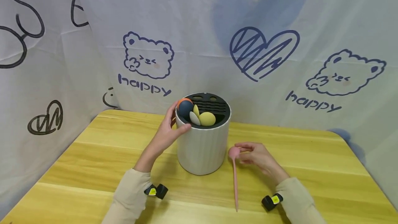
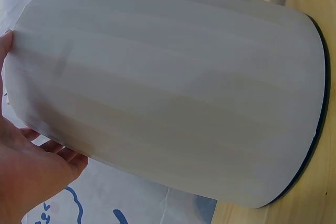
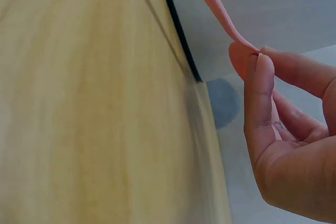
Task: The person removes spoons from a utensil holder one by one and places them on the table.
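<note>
A white ribbed utensil holder [image 1: 202, 151] with a black slotted top [image 1: 211, 104] stands upright on the wooden table. My left hand [image 1: 168, 134] grips its upper left side, thumb near the front rim; the left wrist view shows the fingers [image 2: 65, 153] along the white wall. Right of the holder, my right hand [image 1: 255, 156] pinches a pink spoon [image 1: 235, 179] at its round head. Its thin handle points toward me. In the right wrist view, thumb and fingertip meet at the edge of the spoon's head [image 3: 240, 59].
In the holder's larger opening sit a dark blue round head [image 1: 186, 108] with an orange one behind it, yellow heads [image 1: 207, 119] and a pale grey one [image 1: 194, 118]. The wooden table [image 1: 311, 168] meets a white printed curtain [image 1: 199, 27] at the back.
</note>
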